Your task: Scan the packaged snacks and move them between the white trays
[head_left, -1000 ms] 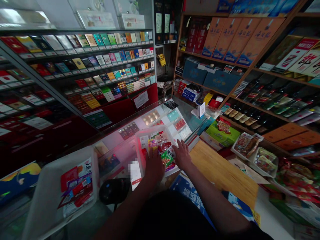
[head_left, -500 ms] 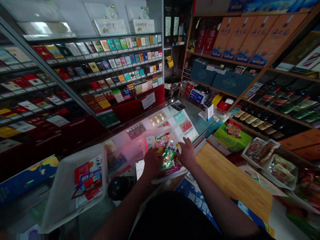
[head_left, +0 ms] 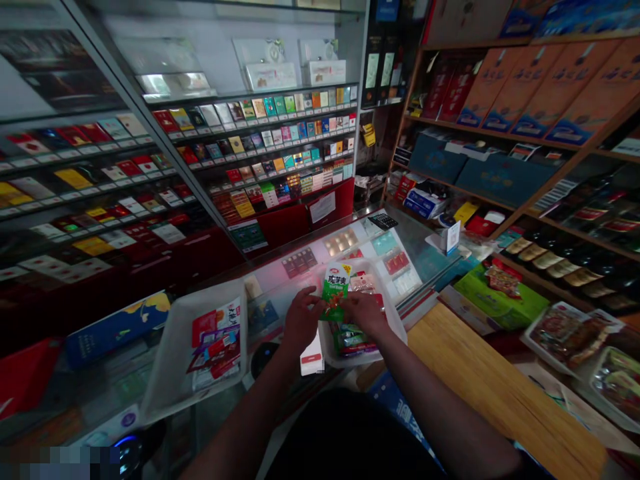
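A green-and-white snack packet (head_left: 336,288) is held upright between my two hands, above a white plastic bin (head_left: 397,333). My left hand (head_left: 303,320) pinches its left edge, and my right hand (head_left: 367,313) grips its lower right side. Under them, several other snack packets (head_left: 357,339) lie in the bin, partly covered by my hands. To the left stands a larger white bin (head_left: 175,353) with several red and purple packets (head_left: 218,347) at its right side. A phone (head_left: 312,357) with a white screen lies below my left hand.
A glass display counter (head_left: 425,257) runs beneath the bins, with a calculator (head_left: 383,220) on it. A black rounded device (head_left: 263,360) sits between the bins. At right are a wooden tabletop (head_left: 480,380) and a green box (head_left: 495,290). Shelves of cigarette packs (head_left: 270,137) line the back.
My hands have lifted the green packet out of the right bin and raised it upright between them. The view has swung left, so everything appears further right.
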`<state>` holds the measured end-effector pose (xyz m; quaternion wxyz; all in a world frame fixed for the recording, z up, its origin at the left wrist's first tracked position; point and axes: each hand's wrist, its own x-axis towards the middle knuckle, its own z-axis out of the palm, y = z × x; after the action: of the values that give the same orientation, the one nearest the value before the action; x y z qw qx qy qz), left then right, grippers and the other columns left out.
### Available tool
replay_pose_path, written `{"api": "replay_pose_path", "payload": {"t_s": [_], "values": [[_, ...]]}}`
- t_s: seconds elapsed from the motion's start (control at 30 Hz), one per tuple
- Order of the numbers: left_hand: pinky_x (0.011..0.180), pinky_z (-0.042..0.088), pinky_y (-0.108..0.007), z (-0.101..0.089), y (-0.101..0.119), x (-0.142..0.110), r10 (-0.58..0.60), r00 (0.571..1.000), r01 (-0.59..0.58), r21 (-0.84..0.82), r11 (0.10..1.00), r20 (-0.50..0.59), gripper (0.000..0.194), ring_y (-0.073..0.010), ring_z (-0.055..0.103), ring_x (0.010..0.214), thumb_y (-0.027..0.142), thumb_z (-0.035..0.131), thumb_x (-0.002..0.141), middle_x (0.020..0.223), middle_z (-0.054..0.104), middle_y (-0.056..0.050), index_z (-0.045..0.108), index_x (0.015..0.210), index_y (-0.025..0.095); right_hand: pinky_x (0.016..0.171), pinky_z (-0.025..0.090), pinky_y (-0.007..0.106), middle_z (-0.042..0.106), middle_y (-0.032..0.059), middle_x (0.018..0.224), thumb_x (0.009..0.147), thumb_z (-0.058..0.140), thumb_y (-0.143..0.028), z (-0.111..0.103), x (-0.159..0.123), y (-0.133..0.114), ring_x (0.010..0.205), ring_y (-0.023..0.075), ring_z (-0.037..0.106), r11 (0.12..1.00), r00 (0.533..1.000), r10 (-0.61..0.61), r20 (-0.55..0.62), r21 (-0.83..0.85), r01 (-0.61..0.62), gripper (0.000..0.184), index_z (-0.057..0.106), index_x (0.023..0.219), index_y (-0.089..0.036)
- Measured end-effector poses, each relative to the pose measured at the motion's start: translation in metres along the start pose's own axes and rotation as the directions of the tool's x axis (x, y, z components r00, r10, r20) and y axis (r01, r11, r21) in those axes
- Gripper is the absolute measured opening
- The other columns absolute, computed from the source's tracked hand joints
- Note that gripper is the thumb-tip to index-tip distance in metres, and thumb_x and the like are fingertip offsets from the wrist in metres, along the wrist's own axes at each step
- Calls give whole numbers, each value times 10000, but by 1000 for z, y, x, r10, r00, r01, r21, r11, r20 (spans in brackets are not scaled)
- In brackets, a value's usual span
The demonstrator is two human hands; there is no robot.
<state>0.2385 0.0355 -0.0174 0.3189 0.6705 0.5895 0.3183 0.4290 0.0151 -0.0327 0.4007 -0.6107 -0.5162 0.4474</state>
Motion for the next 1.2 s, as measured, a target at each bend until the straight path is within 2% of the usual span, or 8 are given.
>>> {"api": "replay_pose_path", "payload": {"t_s": [0.2, 0.33, 0.53, 0.63, 0.77, 0.9, 1.07, 1.2], "values": [[1141, 452, -473, -21, -16, -8, -3, 994, 8, 50, 999, -106, 139, -259, 621, 1244, 278, 641, 877, 1333, 668, -83, 749, 938, 215, 616, 452, 257, 721, 2, 718, 809, 616, -422, 30, 0, -25, 664, 167, 626, 996, 999, -30, -38, 86, 33, 276, 745, 743, -187], [1161, 438, -488, -27, -23, -16, 76, 980, -50, 139, 989, -182, 236, -277, 586, 1294, 310, 666, 875, 1371, 633, -102, 726, 1083, 216, 635, 444, 264, 708, -3, 709, 816, 609, -402, 45, 1, -37, 695, 178, 632, 998, 991, -68, -114, -16, 67, 260, 738, 714, -200], [1220, 352, -526, -32, -17, -27, 202, 965, -161, 228, 960, -168, 376, -313, 457, 1440, 350, 667, 896, 1534, 508, -127, 677, 1248, 219, 907, 511, 330, 772, 41, 1003, 872, 590, -309, 67, -2, -44, 963, 212, 686, 976, 960, -203, -193, -114, 183, 219, 753, 756, -223], [1216, 358, -515, -35, -8, -28, 176, 978, -164, 104, 981, -116, 427, -306, 436, 1463, 397, 651, 912, 1575, 473, -131, 654, 1298, 212, 1027, 489, 385, 750, 67, 1152, 909, 590, -256, 81, -7, -41, 1109, 228, 656, 922, 909, -354, -220, -243, 300, 202, 769, 818, -232], [1213, 364, -488, -41, 0, -23, 38, 991, -51, -95, 994, -128, 407, -293, 489, 1430, 419, 663, 898, 1543, 526, -117, 698, 1249, 215, 1108, 455, 472, 692, 105, 1280, 946, 582, -220, 98, -12, -35, 1264, 263, 577, 763, 771, -599, -216, -444, 469, 187, 768, 947, -218], [1204, 371, -457, -51, -1, -15, -41, 995, 18, -232, 973, -94, 306, -274, 568, 1358, 379, 629, 912, 1434, 640, -79, 764, 1143, 230, 1157, 403, 538, 642, 109, 1367, 968, 574, -197, 104, -15, -37, 1397, 285, 468, 614, 656, -734, -176, -585, 530, 176, 741, 1019, -216], [1062, 478, -432, -54, -10, -12, -60, 997, 39, -326, 944, -55, 322, -272, 686, 1147, 380, 591, 914, 1248, 750, -61, 767, 1135, 223, 1174, 362, 566, 637, 80, 1388, 958, 619, -192, 106, -18, -44, 1428, 291, 430, 530, 620, -777, -111, -646, 549, 137, 728, 1015, -252], [901, 529, -393, -57, -19, -9, -118, 993, 96, -433, 896, -26, 341, -246, 716, 909, 411, 569, 907, 1037, 797, -69, 770, 1038, 169, 1205, 305, 595, 594, 78, 1442, 946, 642, -209, 108, -23, -48, 1467, 305, 379, 539, 640, -762, -93, -638, 549, 105, 721, 1001, -253]]}}
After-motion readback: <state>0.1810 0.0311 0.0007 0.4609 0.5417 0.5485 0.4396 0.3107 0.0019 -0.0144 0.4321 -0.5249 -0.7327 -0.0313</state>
